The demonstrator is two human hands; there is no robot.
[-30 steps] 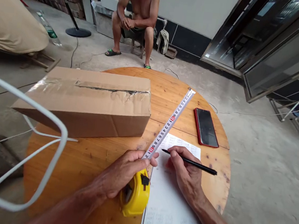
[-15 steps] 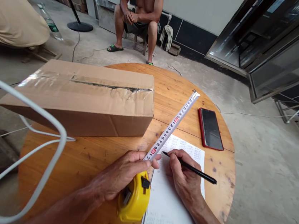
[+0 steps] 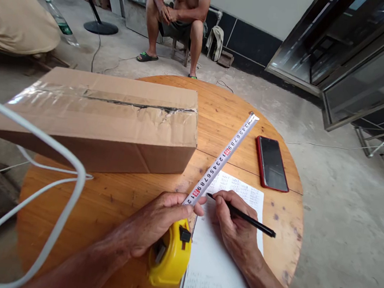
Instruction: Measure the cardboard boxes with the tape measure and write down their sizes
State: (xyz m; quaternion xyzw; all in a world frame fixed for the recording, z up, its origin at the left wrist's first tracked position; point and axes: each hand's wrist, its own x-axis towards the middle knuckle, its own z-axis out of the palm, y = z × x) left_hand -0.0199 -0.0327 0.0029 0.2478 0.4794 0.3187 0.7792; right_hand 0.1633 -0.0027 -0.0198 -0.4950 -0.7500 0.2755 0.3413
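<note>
My left hand (image 3: 159, 219) is closed on a tape measure, thumb and fingers pinching its white blade near the 21 mark. The yellow tape measure (image 3: 174, 257) has its case below the hand, and the blade slants up and right over the table. In my right hand (image 3: 238, 225) is a black pen (image 3: 252, 221), its tip pointing left near the blade and the left fingertips. That hand rests on a sheet of paper (image 3: 214, 253) covered in handwritten figures at top and bottom. A taped cardboard box (image 3: 135, 151) lies left of the blade, apart from both hands.
Everything lies on a round wooden table (image 3: 283, 223). A phone in a red case (image 3: 273, 165) is near its right edge. A white looped tube (image 3: 71, 195) crosses the left foreground. Beyond the table a person (image 3: 179, 13) sits on a stool; a plastic bottle (image 3: 62, 23) stands on the floor.
The view has shifted slightly, so the box appears a little higher and further left. Both hands keep their hold on the tape measure and the pen.
</note>
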